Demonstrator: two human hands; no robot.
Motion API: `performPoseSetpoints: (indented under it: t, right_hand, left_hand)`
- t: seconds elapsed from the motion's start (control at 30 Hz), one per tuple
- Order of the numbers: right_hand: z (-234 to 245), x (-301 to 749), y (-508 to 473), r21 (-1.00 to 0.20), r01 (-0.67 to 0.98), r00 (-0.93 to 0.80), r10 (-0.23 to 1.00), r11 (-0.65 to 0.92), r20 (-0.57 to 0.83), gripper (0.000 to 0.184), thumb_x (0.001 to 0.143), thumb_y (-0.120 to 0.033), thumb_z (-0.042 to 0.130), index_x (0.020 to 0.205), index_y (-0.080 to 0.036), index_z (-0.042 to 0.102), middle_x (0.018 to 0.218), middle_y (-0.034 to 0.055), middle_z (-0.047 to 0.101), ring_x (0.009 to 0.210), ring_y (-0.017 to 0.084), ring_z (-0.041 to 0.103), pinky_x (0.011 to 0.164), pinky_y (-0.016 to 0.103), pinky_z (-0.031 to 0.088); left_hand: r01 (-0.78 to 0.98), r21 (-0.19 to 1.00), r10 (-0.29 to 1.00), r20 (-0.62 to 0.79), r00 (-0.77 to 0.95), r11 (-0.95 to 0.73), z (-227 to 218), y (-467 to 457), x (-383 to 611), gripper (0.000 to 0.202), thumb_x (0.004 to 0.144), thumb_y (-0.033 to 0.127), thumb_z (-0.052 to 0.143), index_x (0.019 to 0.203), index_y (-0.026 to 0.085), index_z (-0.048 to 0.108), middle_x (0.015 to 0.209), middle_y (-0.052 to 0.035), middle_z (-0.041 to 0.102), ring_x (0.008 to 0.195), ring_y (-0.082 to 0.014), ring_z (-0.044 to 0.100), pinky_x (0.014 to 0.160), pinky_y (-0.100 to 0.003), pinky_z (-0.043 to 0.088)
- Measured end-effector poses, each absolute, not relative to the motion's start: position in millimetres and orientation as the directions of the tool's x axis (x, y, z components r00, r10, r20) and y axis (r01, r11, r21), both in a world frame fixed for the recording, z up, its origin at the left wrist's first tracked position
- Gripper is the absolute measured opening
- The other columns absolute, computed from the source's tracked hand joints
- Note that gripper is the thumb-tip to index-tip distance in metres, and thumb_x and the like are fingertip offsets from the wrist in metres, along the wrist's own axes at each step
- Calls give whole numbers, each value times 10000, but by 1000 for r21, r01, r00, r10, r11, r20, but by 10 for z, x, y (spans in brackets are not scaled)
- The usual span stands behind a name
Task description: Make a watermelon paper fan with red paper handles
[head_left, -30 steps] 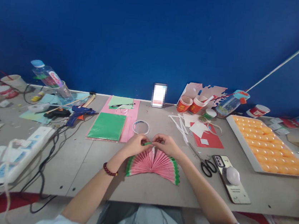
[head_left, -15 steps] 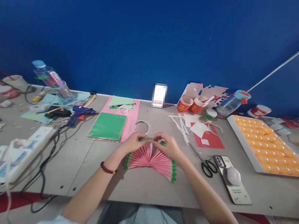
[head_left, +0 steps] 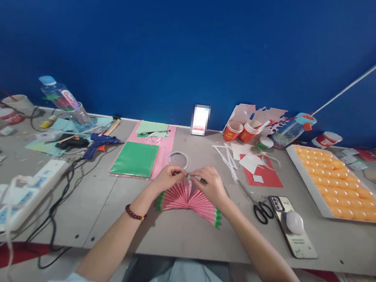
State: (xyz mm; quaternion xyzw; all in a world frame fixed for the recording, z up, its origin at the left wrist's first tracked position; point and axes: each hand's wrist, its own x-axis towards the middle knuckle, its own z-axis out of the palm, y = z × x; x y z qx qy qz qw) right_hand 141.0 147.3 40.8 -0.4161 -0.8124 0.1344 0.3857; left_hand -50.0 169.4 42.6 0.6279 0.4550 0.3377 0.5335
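We look down at a pleated paper fan (head_left: 183,198), pink with a green rim, lying on the grey worktop (head_left: 123,228) right in front of us; it serves as the centre of our clock. Our left hand (head_left: 169,178) and right hand (head_left: 212,185) meet at its far edge, 12 o'clock, fingertips pinched closed on the green rim on either side of a gap in the pleats. Gripping there seems meant to bring the two edges together; our fingers hide the exact contact. Both forearms rest low, likely for steadiness.

Farther out at 12 o'clock, a lit screen (head_left: 200,120) stands upright against the blue wall (head_left: 198,47), apparently to face us. At 11 o'clock, just beyond our left hand, lies a roll of tape (head_left: 169,159), within easy reach. A green packet (head_left: 134,159) sits at 10 o'clock. Black-handled scissors (head_left: 261,213) lie at 3 o'clock, seemingly kept clear of the paper.
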Motion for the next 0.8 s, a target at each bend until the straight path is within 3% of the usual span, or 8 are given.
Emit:
performPoseSetpoints:
  t: [0.2,0.57,0.8]
  right_hand:
    - [382,1391,1471,-515,590,-345,771,622,536,67,846,-229,617,855,-231,683,848,26,709,797,170,622,747,318,393]
    - [416,1372,1448,-615,548,-334,822,567,461,92,814,-143,588,779,-217,630,819,21,675,783,171,610,749,315,418]
    - [404,1374,1439,-612,568,-339,833,551,437,77,821,-153,605,843,-221,633,824,8,683,769,165,600,766,318,398]
  left_hand:
    - [223,974,929,-35,368,-51,458,1674,-494,257,730,370,625,703,124,693,654,-14,664,627,-136,554,591,-230,403]
    - [258,961,930,-3,368,-99,474,1658,-471,217,749,308,604,676,123,692,640,-16,666,606,-127,550,591,-226,413]
    - [231,969,931,-6,366,-84,463,1662,-473,229,735,334,615,698,124,698,650,-20,675,604,-132,558,574,-226,412]
